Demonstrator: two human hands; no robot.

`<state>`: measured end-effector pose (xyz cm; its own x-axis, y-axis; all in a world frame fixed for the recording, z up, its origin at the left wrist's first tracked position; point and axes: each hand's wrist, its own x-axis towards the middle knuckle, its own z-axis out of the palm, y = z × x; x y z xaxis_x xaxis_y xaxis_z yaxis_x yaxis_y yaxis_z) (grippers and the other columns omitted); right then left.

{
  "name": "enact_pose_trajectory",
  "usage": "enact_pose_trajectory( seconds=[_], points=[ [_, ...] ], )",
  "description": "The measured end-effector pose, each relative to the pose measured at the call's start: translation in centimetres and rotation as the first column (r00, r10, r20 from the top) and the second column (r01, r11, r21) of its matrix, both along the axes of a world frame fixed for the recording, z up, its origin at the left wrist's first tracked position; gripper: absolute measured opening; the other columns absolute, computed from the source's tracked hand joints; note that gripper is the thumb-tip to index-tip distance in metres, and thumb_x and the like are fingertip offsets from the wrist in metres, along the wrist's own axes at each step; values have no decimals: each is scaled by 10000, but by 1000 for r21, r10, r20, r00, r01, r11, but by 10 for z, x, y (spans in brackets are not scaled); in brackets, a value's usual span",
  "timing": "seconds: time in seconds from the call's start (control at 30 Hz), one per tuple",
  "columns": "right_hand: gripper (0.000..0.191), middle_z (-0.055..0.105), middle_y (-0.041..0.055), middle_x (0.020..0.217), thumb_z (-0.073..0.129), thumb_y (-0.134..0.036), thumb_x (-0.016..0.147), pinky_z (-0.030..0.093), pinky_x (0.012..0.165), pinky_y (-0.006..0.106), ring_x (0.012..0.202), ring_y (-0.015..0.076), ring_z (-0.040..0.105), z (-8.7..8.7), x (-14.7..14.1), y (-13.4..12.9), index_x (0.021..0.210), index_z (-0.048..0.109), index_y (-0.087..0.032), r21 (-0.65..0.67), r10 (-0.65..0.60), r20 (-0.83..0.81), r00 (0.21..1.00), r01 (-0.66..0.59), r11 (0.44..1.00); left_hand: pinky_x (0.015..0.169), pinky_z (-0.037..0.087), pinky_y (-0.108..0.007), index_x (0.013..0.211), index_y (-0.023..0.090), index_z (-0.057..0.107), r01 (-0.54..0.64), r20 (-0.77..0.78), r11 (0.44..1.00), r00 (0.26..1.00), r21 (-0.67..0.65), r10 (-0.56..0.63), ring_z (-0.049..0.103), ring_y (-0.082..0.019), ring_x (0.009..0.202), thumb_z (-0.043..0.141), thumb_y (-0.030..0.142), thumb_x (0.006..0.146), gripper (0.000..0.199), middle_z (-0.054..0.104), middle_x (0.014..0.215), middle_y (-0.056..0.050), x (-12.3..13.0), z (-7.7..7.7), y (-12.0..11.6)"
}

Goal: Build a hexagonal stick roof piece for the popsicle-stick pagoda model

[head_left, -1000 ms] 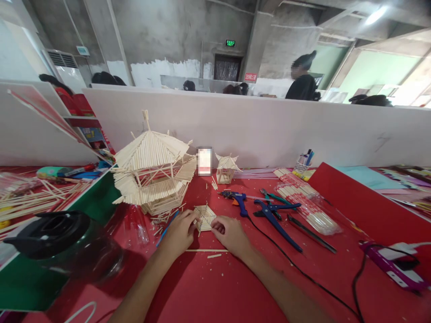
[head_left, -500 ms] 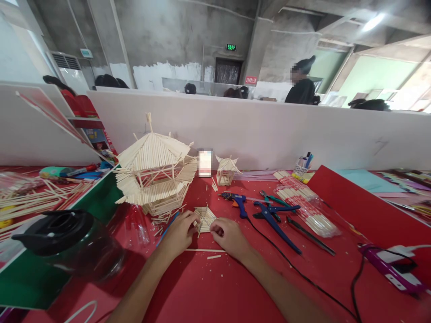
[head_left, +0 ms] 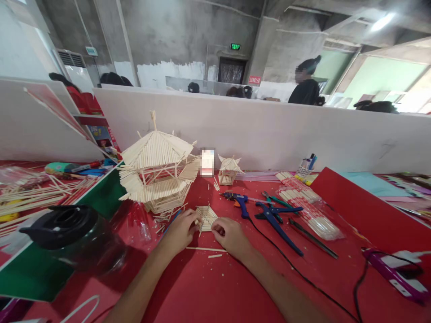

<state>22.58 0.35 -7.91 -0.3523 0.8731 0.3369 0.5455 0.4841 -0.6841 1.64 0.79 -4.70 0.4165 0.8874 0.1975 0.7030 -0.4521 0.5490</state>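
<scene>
A small six-sided panel of thin wooden sticks (head_left: 206, 218), ringed like a web, lies in front of me on the red tabletop. The closed fingers of my left hand (head_left: 185, 229) grip its left edge. At the lower right edge, my right hand (head_left: 232, 234) is curled with thumb and forefinger against the panel; its fingertips are partly hidden. Just below the hands lie a long thin stick (head_left: 206, 249) and a short stick piece (head_left: 215, 256). Behind the left hand stands a large stick-built pavilion model (head_left: 158, 170), and a smaller pavilion model (head_left: 229, 169) is further back.
To the right lie a blue glue gun (head_left: 239, 200), blue-handled cutters (head_left: 279, 226), dark tweezers (head_left: 313, 237) and bagged sticks (head_left: 313, 211). A dark-lidded jug (head_left: 77, 237) stands left. A purple power strip (head_left: 393, 276) sits far right. A white partition (head_left: 269, 130) closes the back.
The whole view has shifted slightly, so things appear a little further right. Both hands keep their places at the stick panel, with no clear movement of it.
</scene>
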Motion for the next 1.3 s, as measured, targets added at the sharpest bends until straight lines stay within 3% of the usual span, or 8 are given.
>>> enact_pose_trajectory(
  seconds=[0.23, 0.47, 0.8, 1.13, 1.3],
  points=[
    [151, 642, -11, 695, 610, -52, 754, 421, 596, 210, 595, 118, 549, 0, 0, 1, 777, 654, -195, -38, 10, -45, 999, -12, 999, 879, 440, -306, 954, 211, 617, 2, -38, 1000, 999, 3, -2, 580, -195, 967, 513, 23, 810, 258, 615, 1018, -42, 1, 0, 0],
    [135, 661, -6, 705, 623, -72, 768, 429, 605, 209, 601, 120, 568, -3, 0, 1, 809, 661, -194, -30, -19, -53, 998, 17, 999, 882, 435, -341, 968, 216, 597, -53, -67, 997, 996, 52, 56, 554, -220, 986, 606, 246, 873, 100, 592, 1057, -48, 6, -3, -4],
    [181, 643, -15, 701, 599, -23, 719, 408, 613, 204, 629, 121, 550, -1, -2, -1, 752, 641, -196, 37, -21, 18, 1000, 20, 999, 866, 434, -326, 967, 220, 596, -13, -90, 1000, 996, 23, 15, 555, -210, 969, 575, 185, 856, 118, 589, 1042, -46, 7, 6, -5],
    [153, 724, 17, 752, 619, -142, 792, 488, 623, 230, 640, 145, 648, 8, 5, 1, 921, 682, -195, -197, -23, -122, 992, -1, 981, 889, 436, -338, 966, 222, 598, -82, -122, 996, 989, 37, 86, 546, -221, 994, 609, 178, 810, 162, 579, 1057, -44, 12, 3, -6],
    [147, 744, 34, 801, 599, -159, 808, 509, 653, 242, 701, 158, 684, 12, 10, 1, 927, 678, -192, -224, -12, -138, 990, -19, 974, 896, 434, -335, 969, 227, 596, -86, -129, 996, 988, 23, 89, 549, -220, 1001, 625, 213, 818, 154, 580, 1067, -42, 11, 4, -6]
  ],
)
